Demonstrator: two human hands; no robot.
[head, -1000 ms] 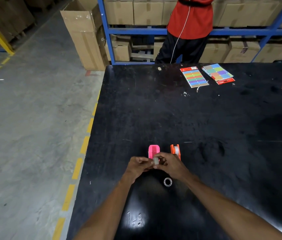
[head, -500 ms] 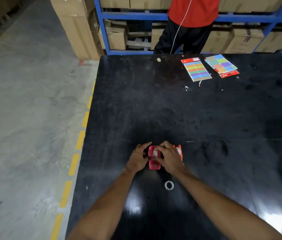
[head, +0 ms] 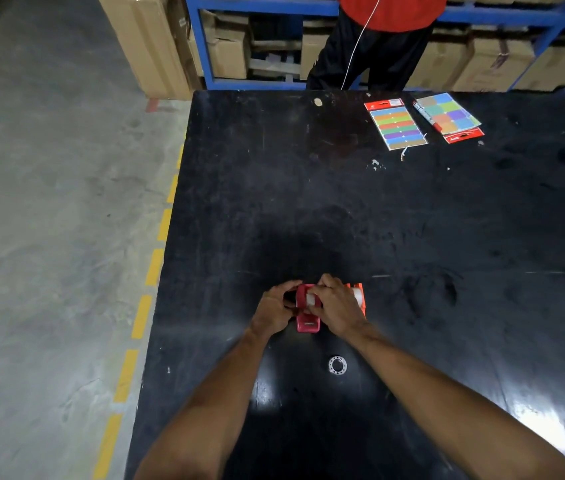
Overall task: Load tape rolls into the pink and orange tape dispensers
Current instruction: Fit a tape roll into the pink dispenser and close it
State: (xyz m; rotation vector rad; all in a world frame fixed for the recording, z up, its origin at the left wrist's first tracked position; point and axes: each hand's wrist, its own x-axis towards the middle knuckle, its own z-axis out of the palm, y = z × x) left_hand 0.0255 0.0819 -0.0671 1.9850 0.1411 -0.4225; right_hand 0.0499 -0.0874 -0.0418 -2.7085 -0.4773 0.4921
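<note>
The pink tape dispenser lies on the black table, its cutter end pointing towards me. My left hand grips its left side. My right hand presses a white tape roll into the dispenser's top; fingers hide most of the roll. Just right of my right hand stands the orange tape dispenser, with a white roll seated in it. A clear ring-shaped roll core lies flat on the table between my forearms.
Two packs of coloured sticky labels lie at the far edge, one with a marker on it. A person in a red top stands behind the table by blue shelving with cardboard boxes. The table's left edge drops to a concrete floor.
My hands carried the tape roll from in front of the pink dispenser onto it. The left hand took hold of the dispenser's side and the right hand pushed the roll down into it.
</note>
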